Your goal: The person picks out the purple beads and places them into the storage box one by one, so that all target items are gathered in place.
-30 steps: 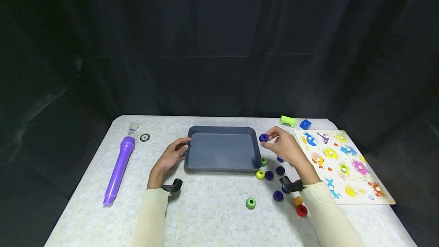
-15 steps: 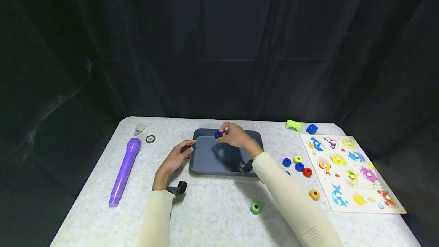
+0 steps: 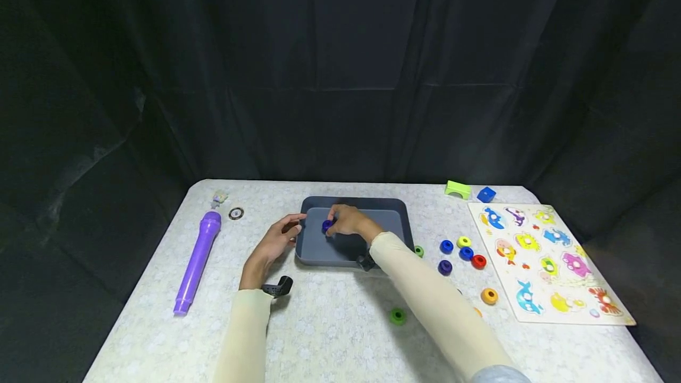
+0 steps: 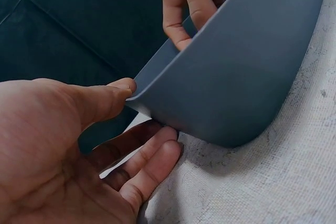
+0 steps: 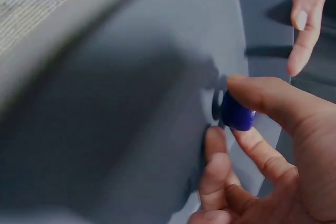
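A: The right hand [image 3: 348, 221] pinches a small dark blue plastic ring [image 3: 327, 226] between thumb and fingertips, low inside the smooth, grey, round-cornered plastic tray [image 3: 404, 217], near its left wall. The right wrist view shows the ring's glossy rounded side just off the matte floor, though much of that frame is blurred and the ring's hole cannot be seen.

B: And the left hand [image 3: 273, 243]?

A: It rests at the tray's left end, fingers relaxed and loosely spread. The left wrist view shows the thumb tip touching the tray's rim at the corner and the fingers lying on the speckled white tablecloth [image 3: 330, 324] beneath it; the head view cannot show that contact.

B: What lies to the right of the right arm?

A: Loose plastic rings: blue, yellow, red, orange, green [image 3: 397, 315]. One orange piece is half hidden by the sleeve. Beyond them is a flat wooden animal puzzle board [image 3: 553, 265].
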Action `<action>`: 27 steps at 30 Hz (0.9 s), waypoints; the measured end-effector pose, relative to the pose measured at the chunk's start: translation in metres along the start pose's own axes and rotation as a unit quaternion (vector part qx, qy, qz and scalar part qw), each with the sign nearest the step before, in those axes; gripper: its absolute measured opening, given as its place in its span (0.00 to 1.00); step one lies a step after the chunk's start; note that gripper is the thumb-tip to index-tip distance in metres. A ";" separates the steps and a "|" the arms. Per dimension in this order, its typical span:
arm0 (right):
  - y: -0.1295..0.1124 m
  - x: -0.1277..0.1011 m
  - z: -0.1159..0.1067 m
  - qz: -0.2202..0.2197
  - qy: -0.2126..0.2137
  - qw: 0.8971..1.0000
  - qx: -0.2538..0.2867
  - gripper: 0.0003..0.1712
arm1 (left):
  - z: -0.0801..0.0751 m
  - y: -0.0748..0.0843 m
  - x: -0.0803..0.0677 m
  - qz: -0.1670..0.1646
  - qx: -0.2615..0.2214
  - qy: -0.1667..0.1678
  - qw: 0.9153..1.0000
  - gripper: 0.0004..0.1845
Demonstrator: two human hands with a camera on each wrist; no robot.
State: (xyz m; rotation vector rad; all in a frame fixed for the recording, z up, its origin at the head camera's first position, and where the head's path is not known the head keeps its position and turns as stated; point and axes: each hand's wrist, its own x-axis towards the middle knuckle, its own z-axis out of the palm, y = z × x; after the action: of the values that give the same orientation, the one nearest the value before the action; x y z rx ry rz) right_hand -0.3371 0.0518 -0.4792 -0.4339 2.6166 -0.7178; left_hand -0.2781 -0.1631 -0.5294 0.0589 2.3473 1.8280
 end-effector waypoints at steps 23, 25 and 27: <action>-0.003 -0.006 -0.010 -0.005 -0.025 0.999 -0.026 0.23 | 0.006 -0.001 0.000 -0.008 -0.006 -0.010 1.000 0.22; 0.000 -0.010 -0.022 -0.015 -0.029 0.999 0.017 0.24 | 0.004 0.000 -0.001 -0.014 -0.003 -0.010 1.000 0.22; 0.005 -0.017 -0.040 -0.031 -0.031 0.997 0.071 0.26 | 0.000 0.002 -0.002 -0.014 0.001 -0.009 1.000 0.22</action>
State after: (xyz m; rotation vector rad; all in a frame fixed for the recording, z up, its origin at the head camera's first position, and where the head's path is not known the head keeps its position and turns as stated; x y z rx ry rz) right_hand -0.3408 0.0792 -0.4451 -0.4880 2.4849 -0.8896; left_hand -0.2764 -0.1625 -0.5275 0.0437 2.3265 1.8047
